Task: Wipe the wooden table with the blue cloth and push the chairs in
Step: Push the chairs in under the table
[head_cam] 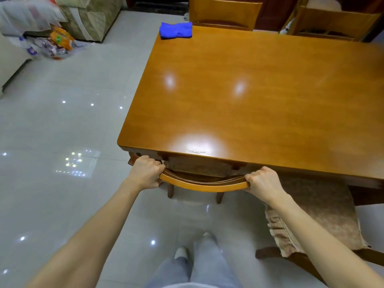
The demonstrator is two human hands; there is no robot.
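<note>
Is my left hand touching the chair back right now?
Touching. The head view shows the left hand gripping the chair back, fingers curled over its left end.

Home: dining table (259, 96), sofa (89, 17).

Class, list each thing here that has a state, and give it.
blue cloth: bunched on table corner, untouched.
near chair: seat mostly under table, top rail gripped.
chair at right: seat sticks out from table.
left hand: grips near chair.
right hand: grips near chair.
</note>
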